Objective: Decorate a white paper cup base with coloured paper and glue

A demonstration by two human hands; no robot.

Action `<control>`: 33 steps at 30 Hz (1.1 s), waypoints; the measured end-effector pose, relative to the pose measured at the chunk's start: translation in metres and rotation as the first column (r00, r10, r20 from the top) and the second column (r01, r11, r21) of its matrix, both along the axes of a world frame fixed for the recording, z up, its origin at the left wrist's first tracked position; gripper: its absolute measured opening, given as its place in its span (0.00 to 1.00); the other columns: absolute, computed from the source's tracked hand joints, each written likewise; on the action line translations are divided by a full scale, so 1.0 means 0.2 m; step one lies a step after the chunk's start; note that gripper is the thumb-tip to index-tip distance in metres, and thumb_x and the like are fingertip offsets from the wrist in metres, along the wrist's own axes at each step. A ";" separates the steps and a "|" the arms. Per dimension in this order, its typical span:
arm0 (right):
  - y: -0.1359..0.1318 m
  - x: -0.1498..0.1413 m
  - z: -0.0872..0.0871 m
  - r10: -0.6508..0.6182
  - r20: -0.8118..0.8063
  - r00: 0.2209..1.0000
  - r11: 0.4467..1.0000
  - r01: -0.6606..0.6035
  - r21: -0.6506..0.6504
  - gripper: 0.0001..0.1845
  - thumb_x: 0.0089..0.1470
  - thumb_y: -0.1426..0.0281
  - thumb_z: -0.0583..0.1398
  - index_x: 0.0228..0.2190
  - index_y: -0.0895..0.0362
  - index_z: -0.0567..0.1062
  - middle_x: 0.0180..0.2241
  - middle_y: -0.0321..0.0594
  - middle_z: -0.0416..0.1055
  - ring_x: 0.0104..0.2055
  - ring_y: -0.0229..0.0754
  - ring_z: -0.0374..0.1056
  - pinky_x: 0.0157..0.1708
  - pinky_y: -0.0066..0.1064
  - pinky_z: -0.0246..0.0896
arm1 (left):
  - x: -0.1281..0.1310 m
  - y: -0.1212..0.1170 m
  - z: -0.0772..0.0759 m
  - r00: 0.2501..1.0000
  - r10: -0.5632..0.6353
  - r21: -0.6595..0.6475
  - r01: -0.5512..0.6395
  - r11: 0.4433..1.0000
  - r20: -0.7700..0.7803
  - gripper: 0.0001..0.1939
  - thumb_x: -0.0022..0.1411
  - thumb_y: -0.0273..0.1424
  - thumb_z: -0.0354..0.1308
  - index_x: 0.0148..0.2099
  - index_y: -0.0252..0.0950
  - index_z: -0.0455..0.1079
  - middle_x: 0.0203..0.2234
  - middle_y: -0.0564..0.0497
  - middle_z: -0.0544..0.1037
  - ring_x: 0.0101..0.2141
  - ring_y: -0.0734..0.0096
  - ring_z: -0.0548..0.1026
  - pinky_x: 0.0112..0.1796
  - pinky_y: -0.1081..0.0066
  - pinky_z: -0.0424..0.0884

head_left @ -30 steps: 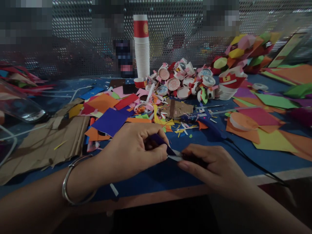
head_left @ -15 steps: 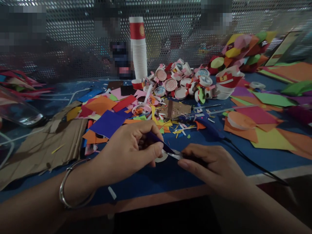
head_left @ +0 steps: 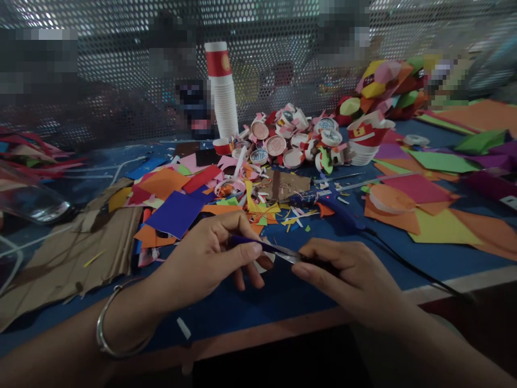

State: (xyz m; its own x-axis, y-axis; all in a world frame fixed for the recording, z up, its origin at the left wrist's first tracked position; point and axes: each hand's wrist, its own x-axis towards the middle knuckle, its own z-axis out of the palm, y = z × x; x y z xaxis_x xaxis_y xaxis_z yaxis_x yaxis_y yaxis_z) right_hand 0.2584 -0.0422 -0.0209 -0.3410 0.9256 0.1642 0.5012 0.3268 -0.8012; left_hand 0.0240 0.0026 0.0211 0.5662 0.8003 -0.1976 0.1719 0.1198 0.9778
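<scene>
My left hand pinches a dark blue piece of paper between thumb and index finger, its other fingers spread below. My right hand is wrapped round a pair of scissors; the handles are mostly hidden in the fingers. The silvery blades point left and meet the edge of the blue paper. Beneath the left fingers, partly covered, a pale round disc lies on the blue table.
Paper scraps and a blue sheet lie ahead. A blue glue gun trails a black cord at right. Behind stand stacked paper cups and a heap of cut cup bottoms. Cardboard lies left, coloured papers right.
The blue paper has turned flatter, nearly edge-on, between my left fingers. My left lower fingers have spread out. The scissors stay at its edge, and the view has shifted slightly.
</scene>
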 end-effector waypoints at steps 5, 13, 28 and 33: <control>0.00 0.01 0.00 -0.001 -0.010 1.000 1.000 0.001 -0.010 0.20 0.66 0.57 0.58 0.26 0.56 0.72 0.21 0.30 0.63 0.22 0.32 0.57 0.23 0.27 0.50 | 0.00 0.00 -0.01 0.999 -0.002 -0.065 0.005 0.998 0.050 0.08 0.68 0.29 0.61 0.35 0.35 0.67 0.28 0.51 0.84 0.23 0.77 0.81 0.22 0.83 0.73; 0.00 0.00 0.00 -0.004 -0.017 1.000 1.000 0.004 -0.014 0.21 0.66 0.56 0.57 0.26 0.56 0.73 0.21 0.30 0.62 0.22 0.33 0.56 0.23 0.28 0.50 | -0.01 0.01 -0.01 1.000 -0.006 -0.082 0.006 0.997 0.006 0.08 0.67 0.30 0.63 0.36 0.34 0.68 0.30 0.48 0.85 0.24 0.73 0.83 0.22 0.81 0.74; 0.01 0.01 0.01 -0.193 0.010 0.981 0.977 0.191 0.096 0.20 0.68 0.57 0.56 0.26 0.55 0.70 0.21 0.30 0.59 0.23 0.34 0.56 0.24 0.28 0.50 | 0.02 -0.01 -0.05 0.989 0.092 -0.301 -0.053 0.952 0.117 0.08 0.67 0.30 0.63 0.38 0.35 0.66 0.30 0.49 0.86 0.25 0.74 0.83 0.22 0.83 0.74; 0.01 0.01 0.00 -0.202 -0.006 0.979 0.975 0.201 0.089 0.20 0.67 0.57 0.56 0.26 0.55 0.70 0.21 0.30 0.58 0.22 0.34 0.55 0.23 0.28 0.50 | 0.02 0.00 -0.05 0.984 0.129 -0.319 -0.084 0.944 0.123 0.06 0.67 0.28 0.62 0.39 0.35 0.66 0.28 0.49 0.85 0.23 0.74 0.83 0.21 0.84 0.73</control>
State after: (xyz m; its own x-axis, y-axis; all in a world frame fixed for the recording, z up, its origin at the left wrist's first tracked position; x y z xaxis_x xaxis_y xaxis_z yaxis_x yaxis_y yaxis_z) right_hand 0.2607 -0.0400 -0.0208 -0.1496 0.9570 0.2485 0.5663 0.2889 -0.7719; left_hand 0.0271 0.0022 0.0112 0.5207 0.7687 -0.3714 0.0053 0.4321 0.9018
